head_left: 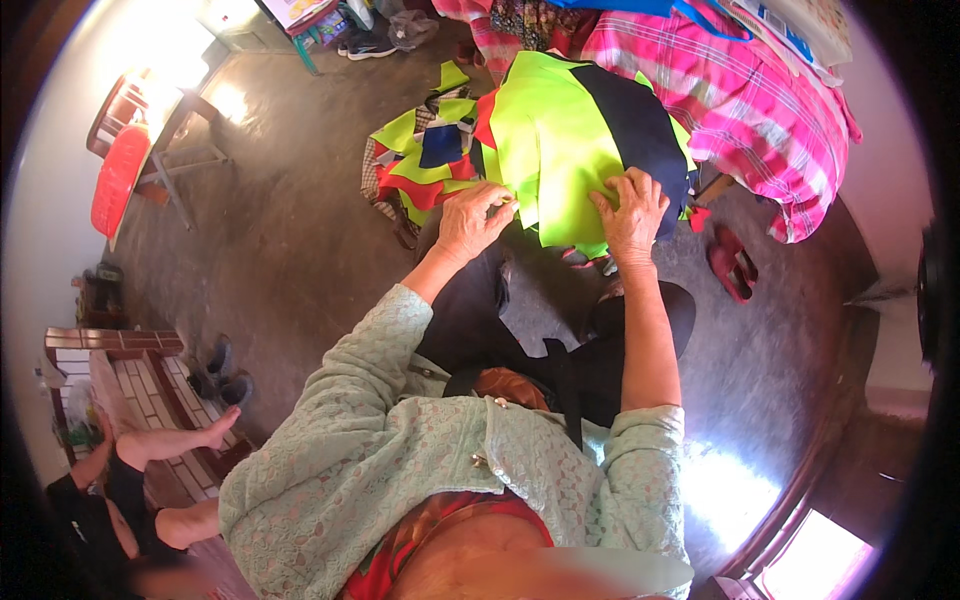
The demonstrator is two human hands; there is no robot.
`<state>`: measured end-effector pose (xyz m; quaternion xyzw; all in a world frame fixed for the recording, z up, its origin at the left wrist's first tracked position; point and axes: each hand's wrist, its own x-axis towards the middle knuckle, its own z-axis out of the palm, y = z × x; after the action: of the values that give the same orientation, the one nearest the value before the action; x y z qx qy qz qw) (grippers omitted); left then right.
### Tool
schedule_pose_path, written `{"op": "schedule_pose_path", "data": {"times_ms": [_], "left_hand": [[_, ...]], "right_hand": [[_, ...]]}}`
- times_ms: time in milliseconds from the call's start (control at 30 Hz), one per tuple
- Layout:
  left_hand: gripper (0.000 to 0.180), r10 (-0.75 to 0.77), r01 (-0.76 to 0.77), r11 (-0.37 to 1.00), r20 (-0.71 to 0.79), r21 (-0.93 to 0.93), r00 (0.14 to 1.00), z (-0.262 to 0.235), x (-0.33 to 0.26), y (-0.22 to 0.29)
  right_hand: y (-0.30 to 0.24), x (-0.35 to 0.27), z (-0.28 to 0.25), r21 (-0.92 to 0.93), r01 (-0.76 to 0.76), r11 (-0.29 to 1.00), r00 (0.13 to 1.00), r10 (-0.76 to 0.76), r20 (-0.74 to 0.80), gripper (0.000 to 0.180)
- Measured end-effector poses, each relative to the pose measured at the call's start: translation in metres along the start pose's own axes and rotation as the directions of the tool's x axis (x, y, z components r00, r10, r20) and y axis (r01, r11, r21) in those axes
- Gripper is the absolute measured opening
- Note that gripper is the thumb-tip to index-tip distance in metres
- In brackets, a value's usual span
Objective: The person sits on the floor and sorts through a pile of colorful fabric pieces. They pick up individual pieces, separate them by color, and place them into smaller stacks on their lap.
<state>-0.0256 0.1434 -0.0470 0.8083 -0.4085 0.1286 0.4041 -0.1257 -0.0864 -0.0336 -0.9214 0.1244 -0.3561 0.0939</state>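
Observation:
A neon yellow fabric piece with a dark navy panel (560,140) lies spread in front of my knees, on top of other cloth. My left hand (474,222) is closed at its near left edge, thumb and forefinger pinched together on the yellow cloth. Near the seam between yellow and navy, my right hand (633,215) grips the near right part of the fabric with bent fingers. Just left of it lies a heap of yellow, red and navy cloth scraps (425,155). What supports the fabric is hidden beneath it.
Pink plaid cloth (710,100) drapes over something at the back right. A dark red shoe (733,263) lies on the floor to the right. A red chair (118,182) stands at the far left. Another person's bare leg (180,438) rests on a tiled bench at lower left.

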Motion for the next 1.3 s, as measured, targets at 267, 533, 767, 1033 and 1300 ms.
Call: {"op": "schedule_pose_path", "data": {"times_ms": [267,533,767,1033,1300], "left_hand": [[0.029,-0.132,0.152,0.973,0.120,-0.174,0.984,-0.003,0.001,0.005],[0.060,-0.190,0.527,0.401,0.494,-0.750,0.848,-0.005,-0.005,-0.020],[0.044,-0.289,0.599,0.223,0.535,-0.769,0.794,-0.002,-0.005,0.010],[0.026,-0.360,0.560,0.167,0.479,-0.811,0.801,0.001,-0.008,-0.009],[0.034,-0.319,0.487,0.256,0.403,-0.835,0.858,0.007,-0.009,-0.004]], "right_hand": [[-0.037,-0.001,-0.011,0.818,-0.311,0.483,0.941,0.035,0.337,0.018],[-0.067,-0.006,0.000,0.937,-0.350,-0.005,0.936,-0.028,0.350,0.017],[-0.051,-0.004,-0.005,0.892,-0.269,0.363,0.951,-0.049,0.306,0.020],[0.032,0.001,-0.009,0.164,-0.171,0.972,0.983,0.180,-0.043,0.046],[0.039,-0.001,-0.007,0.176,-0.253,0.951,0.963,0.265,-0.048,0.028]]}}
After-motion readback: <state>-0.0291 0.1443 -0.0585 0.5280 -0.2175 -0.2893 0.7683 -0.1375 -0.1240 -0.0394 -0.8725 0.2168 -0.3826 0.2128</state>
